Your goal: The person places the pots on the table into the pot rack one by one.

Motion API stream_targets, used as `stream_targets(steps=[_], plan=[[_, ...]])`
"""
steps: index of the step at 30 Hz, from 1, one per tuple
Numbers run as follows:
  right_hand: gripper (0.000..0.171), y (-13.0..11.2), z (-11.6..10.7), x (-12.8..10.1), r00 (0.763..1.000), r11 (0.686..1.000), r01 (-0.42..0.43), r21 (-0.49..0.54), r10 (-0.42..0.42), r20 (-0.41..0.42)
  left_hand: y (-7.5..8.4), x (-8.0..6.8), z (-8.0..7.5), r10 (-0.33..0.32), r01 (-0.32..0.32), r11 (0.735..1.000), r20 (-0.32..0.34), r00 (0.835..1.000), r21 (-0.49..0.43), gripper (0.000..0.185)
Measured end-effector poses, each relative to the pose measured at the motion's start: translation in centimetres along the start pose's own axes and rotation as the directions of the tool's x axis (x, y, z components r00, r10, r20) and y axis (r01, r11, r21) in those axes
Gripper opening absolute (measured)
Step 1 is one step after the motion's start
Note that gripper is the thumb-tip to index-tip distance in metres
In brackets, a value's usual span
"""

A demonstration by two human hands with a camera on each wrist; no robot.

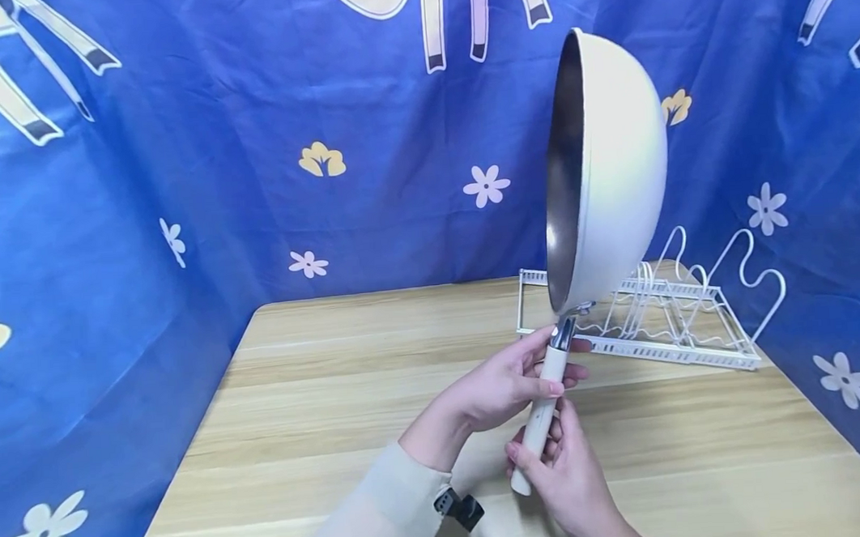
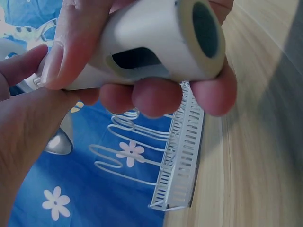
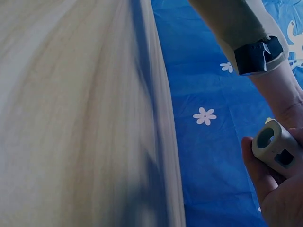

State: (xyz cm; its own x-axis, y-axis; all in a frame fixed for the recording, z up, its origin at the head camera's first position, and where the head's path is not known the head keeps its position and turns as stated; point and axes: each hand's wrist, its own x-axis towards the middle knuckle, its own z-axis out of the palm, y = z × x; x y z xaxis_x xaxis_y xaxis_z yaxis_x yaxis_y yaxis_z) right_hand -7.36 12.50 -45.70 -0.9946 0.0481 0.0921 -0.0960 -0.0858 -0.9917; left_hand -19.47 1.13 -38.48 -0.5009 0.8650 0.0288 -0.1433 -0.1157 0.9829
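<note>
Farthest left of your grip hangs a blue cloth (image 1: pixel 122 236) printed with pale flowers and animal legs, which also runs behind the grip and round to its right. Below and inside it, the wood-grain tabletop (image 1: pixel 320 404) spreads left of your hands and under them. Just down and left of the grip, your pale sleeve (image 1: pixel 384 506) reaches in, with a black device (image 1: pixel 468 510) at its cuff. Your left hand (image 1: pixel 505 386) is grasping the upper part of the cream handle (image 1: pixel 543 421), thumb across the near side and fingers behind, close to the metal collar (image 1: pixel 563 334). Your right hand (image 1: pixel 572 476) takes the lower grip, clasping the same handle near its free end, thumb on the near side; that end, seen from the left wrist, has a round hole (image 2: pixel 206 28), with a slot (image 2: pixel 137 57) in the side. Above your grip and slightly to its right stands the white wok (image 1: pixel 621 161), upended on its tilted handle, its dark inside facing left and its domed outside facing right. Behind and right of the grip, a white wire rack (image 1: pixel 675 353) with wavy uprights rests on the tabletop; the wok overlaps it in the head view, and you cannot tell whether they touch.
</note>
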Motion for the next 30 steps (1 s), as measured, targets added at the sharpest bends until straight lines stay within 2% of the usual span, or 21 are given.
stream_targets(steps=[3,10,15,24,30], plan=[[0.079,0.3,-0.1,0.1,1.000,1.000,0.024,0.002,-0.024,-0.019,-0.2,0.5,-0.2,-0.007,0.008,1.000,0.034,0.999,-0.008,0.089],[0.077,1.0,-0.2,0.3,0.998,0.999,0.031,0.034,-0.029,-0.064,-0.8,1.7,-0.5,-0.022,0.025,0.999,0.080,0.997,-0.034,0.082],[0.074,1.3,-0.3,0.3,0.997,0.998,0.028,0.053,-0.024,-0.068,-1.6,2.2,-0.8,-0.040,0.045,0.996,0.079,0.996,-0.072,0.080],[0.069,1.5,-0.4,0.5,0.996,0.995,-0.058,0.077,0.063,-0.064,-2.5,2.6,-1.5,-0.061,0.069,0.987,0.059,0.996,-0.145,0.071],[0.070,1.7,-0.5,0.7,0.994,0.991,-0.094,0.095,0.099,-0.049,-3.1,2.7,-1.8,-0.073,0.081,0.979,0.047,0.996,-0.190,0.071]])
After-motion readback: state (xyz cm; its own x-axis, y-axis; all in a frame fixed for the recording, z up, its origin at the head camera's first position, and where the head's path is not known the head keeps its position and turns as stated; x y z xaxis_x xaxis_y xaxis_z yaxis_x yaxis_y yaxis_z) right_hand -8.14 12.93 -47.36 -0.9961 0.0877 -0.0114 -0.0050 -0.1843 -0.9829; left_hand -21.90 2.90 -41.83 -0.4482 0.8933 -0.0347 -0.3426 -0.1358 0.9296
